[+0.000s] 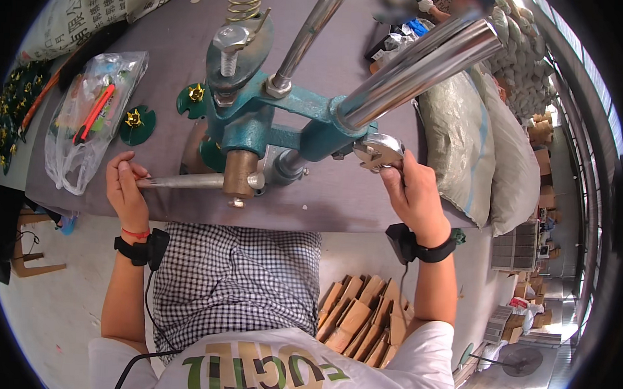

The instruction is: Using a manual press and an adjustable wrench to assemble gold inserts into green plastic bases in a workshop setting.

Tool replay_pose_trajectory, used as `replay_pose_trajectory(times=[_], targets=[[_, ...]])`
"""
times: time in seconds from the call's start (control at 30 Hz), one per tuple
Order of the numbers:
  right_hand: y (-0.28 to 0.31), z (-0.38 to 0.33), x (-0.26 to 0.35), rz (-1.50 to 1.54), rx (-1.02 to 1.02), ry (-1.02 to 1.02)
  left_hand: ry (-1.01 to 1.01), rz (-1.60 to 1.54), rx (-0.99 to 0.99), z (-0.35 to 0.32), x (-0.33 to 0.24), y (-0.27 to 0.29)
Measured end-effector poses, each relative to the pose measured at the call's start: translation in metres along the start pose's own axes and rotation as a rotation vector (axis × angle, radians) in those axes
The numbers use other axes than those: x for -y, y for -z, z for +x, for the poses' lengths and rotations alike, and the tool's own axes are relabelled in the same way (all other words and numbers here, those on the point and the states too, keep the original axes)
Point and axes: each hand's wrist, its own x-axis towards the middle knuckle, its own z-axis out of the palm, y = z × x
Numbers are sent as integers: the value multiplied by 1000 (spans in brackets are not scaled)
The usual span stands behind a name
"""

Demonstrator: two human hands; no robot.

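A teal hand press [273, 121] with two long chrome levers stands on the grey table [172, 45]. My left hand [125, 188] grips a grey metal rod [181, 182] that runs sideways into the brass cylinder [239, 173] at the press's lower end. My right hand [413, 191] holds an adjustable wrench [376, 151], its jaw set against the right side of the press body. Both wrists wear black bands.
A clear plastic bag [88, 118] with orange-handled tools lies at the left. Green discs with gold pieces [137, 123] sit near the press. Large grey sacks [478, 145] lean at the right. A box of brown cardboard pieces [362, 320] stands on the floor.
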Motion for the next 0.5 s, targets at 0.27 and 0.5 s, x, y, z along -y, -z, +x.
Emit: replay_pose_trajectory(times=[0.27, 0.5], targets=[[29, 20, -2, -222, 266, 62, -17, 12, -1, 0, -3, -1], [23, 24, -4, -258, 213, 135, 21, -6, 33, 1, -2, 4]])
